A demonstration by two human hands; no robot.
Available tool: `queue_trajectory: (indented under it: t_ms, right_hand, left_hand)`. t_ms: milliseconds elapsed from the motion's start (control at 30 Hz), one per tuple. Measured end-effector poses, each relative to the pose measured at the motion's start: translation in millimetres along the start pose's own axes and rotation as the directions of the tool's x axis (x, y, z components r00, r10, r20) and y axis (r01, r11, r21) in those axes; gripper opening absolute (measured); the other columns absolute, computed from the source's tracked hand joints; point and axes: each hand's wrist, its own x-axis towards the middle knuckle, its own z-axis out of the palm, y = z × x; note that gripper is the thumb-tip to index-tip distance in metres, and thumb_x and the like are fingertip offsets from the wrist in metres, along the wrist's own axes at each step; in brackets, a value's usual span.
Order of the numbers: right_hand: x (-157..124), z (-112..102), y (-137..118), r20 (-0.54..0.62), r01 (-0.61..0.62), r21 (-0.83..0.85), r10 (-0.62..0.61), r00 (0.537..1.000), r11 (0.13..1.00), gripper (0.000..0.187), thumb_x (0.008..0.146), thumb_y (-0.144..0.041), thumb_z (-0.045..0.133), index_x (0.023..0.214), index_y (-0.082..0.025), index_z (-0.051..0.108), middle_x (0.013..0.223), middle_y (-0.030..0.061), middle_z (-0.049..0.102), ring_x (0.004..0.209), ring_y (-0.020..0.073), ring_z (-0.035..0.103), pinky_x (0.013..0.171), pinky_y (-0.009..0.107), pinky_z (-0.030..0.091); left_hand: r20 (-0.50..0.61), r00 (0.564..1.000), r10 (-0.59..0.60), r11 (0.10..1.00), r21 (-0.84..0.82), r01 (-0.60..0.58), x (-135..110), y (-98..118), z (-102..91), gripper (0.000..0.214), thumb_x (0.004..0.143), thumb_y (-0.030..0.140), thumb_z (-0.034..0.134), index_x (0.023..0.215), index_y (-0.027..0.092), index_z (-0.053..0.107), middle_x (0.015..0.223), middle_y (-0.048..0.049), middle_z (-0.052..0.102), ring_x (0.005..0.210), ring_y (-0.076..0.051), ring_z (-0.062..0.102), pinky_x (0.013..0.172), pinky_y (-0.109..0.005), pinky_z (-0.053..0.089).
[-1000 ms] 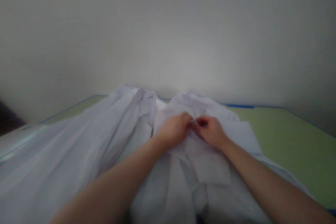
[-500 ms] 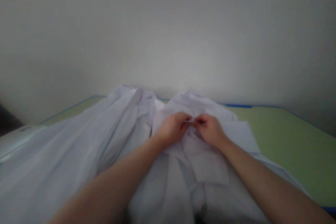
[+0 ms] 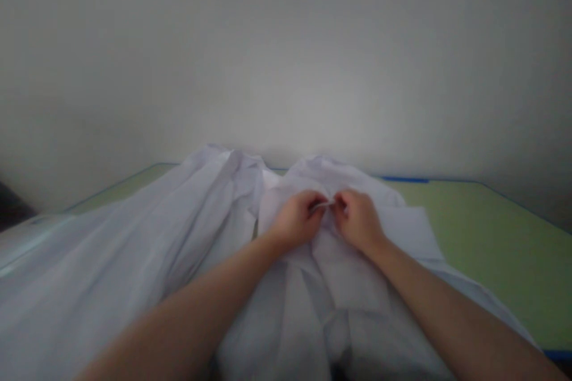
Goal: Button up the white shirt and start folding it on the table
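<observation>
A white garment [image 3: 361, 286], creased and folded over itself, lies spread before me. My left hand [image 3: 298, 218] is closed, its thumb and fingers pinching a thin edge of the cloth. Close beside it on the right, my right hand [image 3: 361, 219] pinches the same edge, leaving only a short pale strip showing between the fingertips. Both hands are above the middle of the garment. Blur hides any small detail at the fingertips. A squared flap of the garment lies to the right of my right hand.
More white cloth [image 3: 129, 256] is heaped across the left side. Beneath is a green table top [image 3: 500, 250] with blue edging. A plain pale wall [image 3: 286, 59] stands behind it. Something whitish [image 3: 27, 235] lies at the far left, with a dark shape [image 3: 15, 205] beyond.
My right hand has turned slightly and shifted up, and the pinched edge shows more plainly between the fingertips. My left hand and the garment have barely moved.
</observation>
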Motion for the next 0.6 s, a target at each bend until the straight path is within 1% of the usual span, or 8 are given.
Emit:
queue_trajectory:
  t_ms: [67, 133, 233, 300, 400, 500, 600]
  right_hand:
    - [-0.4, 0.0, 0.6, -0.010, 0.062, -0.086, -0.063, 0.998, 0.994, 0.009, 0.078, -0.019, 0.049, 0.079, -0.016, 0.058, 0.077, 0.0054, 0.060, 0.075, 0.0180, 0.052, 0.070, 0.030, 0.034]
    - [-1.0, 0.8, 0.4, -0.017, 0.088, -0.142, -0.092, 0.996, 0.986, 0.010, 0.080, -0.019, 0.046, 0.080, -0.015, 0.056, 0.078, 0.0062, 0.058, 0.077, 0.0188, 0.050, 0.072, 0.031, 0.033]
    - [-1.8, 2.4, 0.0, -0.033, 0.132, -0.153, -0.139, 0.990, 0.979, 0.011, 0.081, -0.020, 0.044, 0.082, -0.015, 0.054, 0.082, 0.0078, 0.056, 0.081, 0.0199, 0.047, 0.075, 0.032, 0.033]
    - [-2.0, 2.8, 0.1, -0.024, 0.181, -0.120, -0.185, 0.982, 0.976, 0.013, 0.082, -0.020, 0.042, 0.084, -0.014, 0.054, 0.085, 0.0085, 0.056, 0.084, 0.0202, 0.046, 0.078, 0.032, 0.034]
    - [-2.0, 1.4, 0.7, -0.002, 0.224, -0.067, -0.225, 0.974, 0.972, 0.014, 0.082, -0.019, 0.041, 0.086, -0.015, 0.054, 0.087, 0.0087, 0.056, 0.086, 0.0203, 0.047, 0.080, 0.033, 0.034]
    - [-1.7, -1.2, 0.5, -0.010, 0.192, -0.028, -0.192, 0.981, 0.981, 0.014, 0.079, -0.018, 0.044, 0.086, -0.015, 0.055, 0.089, 0.0091, 0.057, 0.086, 0.0204, 0.048, 0.082, 0.033, 0.035]
    - [-1.7, -2.5, -1.1, 0.001, 0.137, 0.012, -0.137, 0.991, 0.991, 0.012, 0.077, -0.020, 0.048, 0.084, -0.015, 0.056, 0.086, 0.0086, 0.058, 0.083, 0.0200, 0.049, 0.079, 0.032, 0.036]
  left_hand:
    - [-0.004, 0.999, -0.043, 0.994, -0.097, 0.043, 0.7, -0.2, 2.0, 0.019, 0.080, 0.021, 0.050, 0.095, 0.016, 0.061, 0.091, -0.0052, 0.066, 0.084, -0.015, 0.061, 0.078, -0.027, 0.047]
    - [0.002, 0.997, -0.076, 0.977, -0.198, 0.075, 2.1, -0.8, 2.8, 0.021, 0.082, 0.024, 0.051, 0.097, 0.015, 0.061, 0.092, -0.0062, 0.067, 0.084, -0.015, 0.061, 0.078, -0.027, 0.048]
    - [0.001, 0.995, -0.097, 0.957, -0.275, 0.093, 4.6, -1.9, 1.7, 0.028, 0.085, 0.029, 0.047, 0.102, 0.014, 0.062, 0.098, -0.0075, 0.067, 0.090, -0.016, 0.061, 0.082, -0.028, 0.047]
    - [0.021, 0.996, -0.088, 0.958, -0.271, 0.090, 5.4, -2.3, 0.8, 0.029, 0.086, 0.030, 0.045, 0.103, 0.016, 0.064, 0.100, -0.0067, 0.067, 0.092, -0.017, 0.060, 0.083, -0.028, 0.047]
    - [0.055, 0.995, -0.082, 0.969, -0.230, 0.092, 5.1, -2.9, 0.6, 0.028, 0.084, 0.032, 0.047, 0.097, 0.017, 0.067, 0.091, -0.0052, 0.068, 0.083, -0.016, 0.061, 0.077, -0.027, 0.048]
    - [0.038, 0.994, -0.102, 0.976, -0.188, 0.107, 4.3, -2.8, 0.4, 0.028, 0.083, 0.036, 0.050, 0.089, 0.016, 0.068, 0.082, -0.0046, 0.068, 0.074, -0.015, 0.060, 0.070, -0.026, 0.048]
    - [0.046, 0.995, -0.089, 0.979, -0.178, 0.096, 3.2, -0.3, -1.1, 0.027, 0.083, 0.036, 0.050, 0.086, 0.016, 0.068, 0.080, -0.0041, 0.068, 0.073, -0.015, 0.060, 0.069, -0.025, 0.048]
